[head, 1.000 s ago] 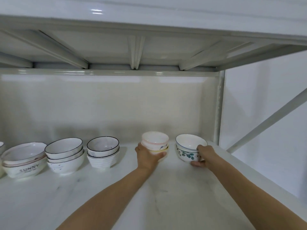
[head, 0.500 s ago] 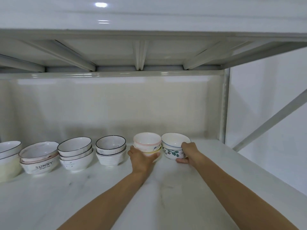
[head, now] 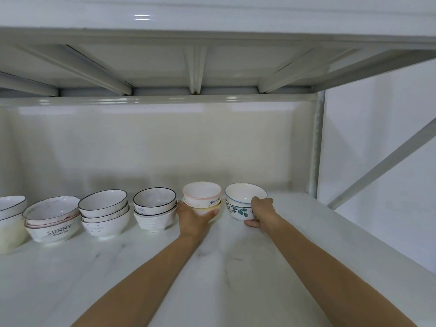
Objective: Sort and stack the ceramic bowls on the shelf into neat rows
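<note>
A row of ceramic bowl stacks stands along the back of the white shelf [head: 212, 267]. My left hand [head: 192, 220] cups the front of the pink-rimmed stack [head: 202, 197], whose bottom bowl is yellow-rimmed. My right hand [head: 260, 211] grips the right side of the leaf-pattern stack [head: 240, 204], thumb under its base. To the left stand a black-rimmed stack on a ribbed bowl [head: 154, 210], a stack of three black-rimmed bowls [head: 103, 213], the SUNNY bowl stack [head: 52, 220] and a cream stack [head: 10, 220] cut off by the frame edge.
The upper shelf's underside [head: 195, 67] hangs low overhead. A metal post [head: 316, 142] marks the shelf's right rear corner, with a diagonal brace [head: 382, 161] beyond it. The glossy back panel [head: 153, 142] lies just behind the bowls.
Both hands have slid their two stacks leftward along the shelf, closing the gap to the black-rimmed stack. The gap between the two held stacks looks wider than half a second ago.
</note>
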The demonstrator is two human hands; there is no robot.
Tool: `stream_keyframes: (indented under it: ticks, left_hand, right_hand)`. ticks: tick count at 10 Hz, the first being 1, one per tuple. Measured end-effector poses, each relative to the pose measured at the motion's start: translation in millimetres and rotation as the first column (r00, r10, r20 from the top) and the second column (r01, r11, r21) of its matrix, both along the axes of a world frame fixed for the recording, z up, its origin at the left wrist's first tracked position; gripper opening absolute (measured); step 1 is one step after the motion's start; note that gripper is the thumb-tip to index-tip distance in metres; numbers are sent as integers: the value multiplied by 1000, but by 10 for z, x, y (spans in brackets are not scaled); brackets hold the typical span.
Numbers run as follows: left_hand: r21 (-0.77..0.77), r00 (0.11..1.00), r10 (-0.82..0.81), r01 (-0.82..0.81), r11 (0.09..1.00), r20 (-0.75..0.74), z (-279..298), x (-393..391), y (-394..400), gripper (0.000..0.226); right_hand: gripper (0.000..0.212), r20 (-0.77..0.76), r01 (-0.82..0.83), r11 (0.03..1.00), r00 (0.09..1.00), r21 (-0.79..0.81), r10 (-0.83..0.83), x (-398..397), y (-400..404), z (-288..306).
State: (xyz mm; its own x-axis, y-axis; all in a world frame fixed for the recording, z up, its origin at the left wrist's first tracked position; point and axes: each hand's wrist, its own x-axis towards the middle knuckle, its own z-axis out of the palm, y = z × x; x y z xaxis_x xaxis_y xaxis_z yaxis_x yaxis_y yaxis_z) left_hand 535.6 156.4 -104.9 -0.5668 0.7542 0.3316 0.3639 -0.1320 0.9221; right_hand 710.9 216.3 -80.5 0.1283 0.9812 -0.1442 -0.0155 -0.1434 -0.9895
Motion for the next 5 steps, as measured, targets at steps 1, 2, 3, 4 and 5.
stream_keyframes:
  ticks: [1, 2, 3, 4, 5]
  left_hand:
    - [-27, 1000, -16, 16, 1000, -15, 16, -4, -39, 111]
    - [-18, 999, -49, 49, 999, -7, -11, -21, -49, 92]
    - [-50, 996, -91, 92, 995, 13, -284, -216, 239, 96]
    - [-123, 984, -147, 159, 980, 104, -684, -507, 671, 91]
    - [-179, 974, -206, 220, 959, 96, -67, -164, -267, 56]
  right_hand:
    - [43, 28, 16, 1000, 999, 6, -16, -20, -27, -28]
    - [33, 17, 0, 1000, 1000, 0, 0, -8, -79, -34]
    - [40, -35, -16, 1000, 999, 5, 16, 9, -138, -30]
    - [50, -54, -22, 1000, 998, -5, 21, 29, -169, -43]
    - [53, -2, -34, 999, 999, -25, 34, 78, -273, -16]
